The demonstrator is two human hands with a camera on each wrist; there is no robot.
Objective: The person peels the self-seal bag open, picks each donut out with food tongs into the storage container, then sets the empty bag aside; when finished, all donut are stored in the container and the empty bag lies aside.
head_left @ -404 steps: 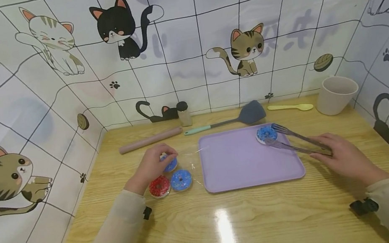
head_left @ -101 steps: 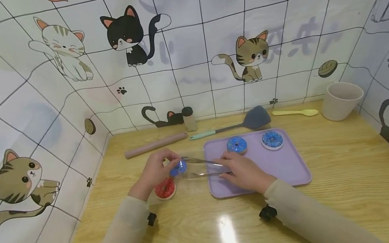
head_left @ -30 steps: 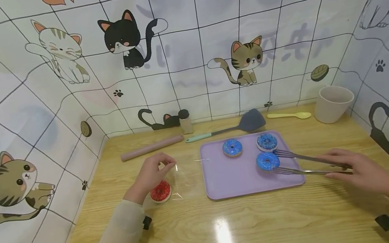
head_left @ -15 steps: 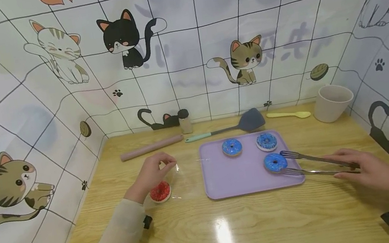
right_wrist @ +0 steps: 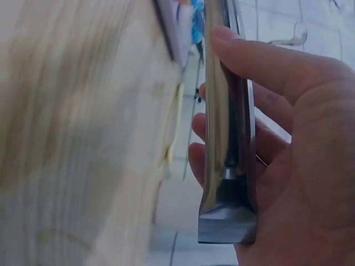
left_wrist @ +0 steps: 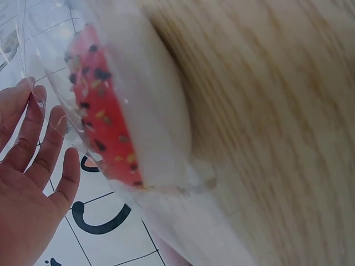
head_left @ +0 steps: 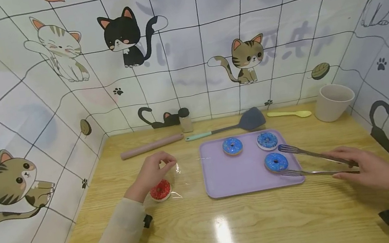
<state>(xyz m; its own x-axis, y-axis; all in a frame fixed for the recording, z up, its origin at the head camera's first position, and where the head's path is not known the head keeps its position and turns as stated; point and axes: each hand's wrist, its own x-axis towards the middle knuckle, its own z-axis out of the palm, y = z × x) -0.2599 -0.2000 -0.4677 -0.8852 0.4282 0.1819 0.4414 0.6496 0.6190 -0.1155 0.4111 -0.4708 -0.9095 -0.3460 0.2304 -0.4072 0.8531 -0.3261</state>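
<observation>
My left hand (head_left: 151, 173) pinches the edge of a clear plastic bag (head_left: 184, 178) between thumb and fingertips. A red-iced toy donut with sprinkles (head_left: 160, 190) lies inside that bag, partly hidden by the hand; the left wrist view shows the plastic around it. At the right, my right hand (head_left: 364, 171) grips metal tongs (head_left: 315, 151) with their arms spread. The tong tips are at the right edge of a blue donut (head_left: 275, 162) on the purple tray (head_left: 230, 181). Two more blue donuts stand behind it on the tray, one plain-edged (head_left: 232, 146) and one darker (head_left: 267, 140).
Along the wall lie a rolling pin (head_left: 152, 146), a spatula (head_left: 251, 119) and a yellow spoon (head_left: 289, 114). A shaker jar (head_left: 185, 121) stands behind the rolling pin. A pale cup (head_left: 333, 102) is at the back right. Cat-patterned sheeting surrounds the wooden table (head_left: 181, 234).
Over the longer span, two blue donuts have come from the bag onto the tray. In the last second the front one shifted slightly right, and the tongs drew back a little and spread from it.
</observation>
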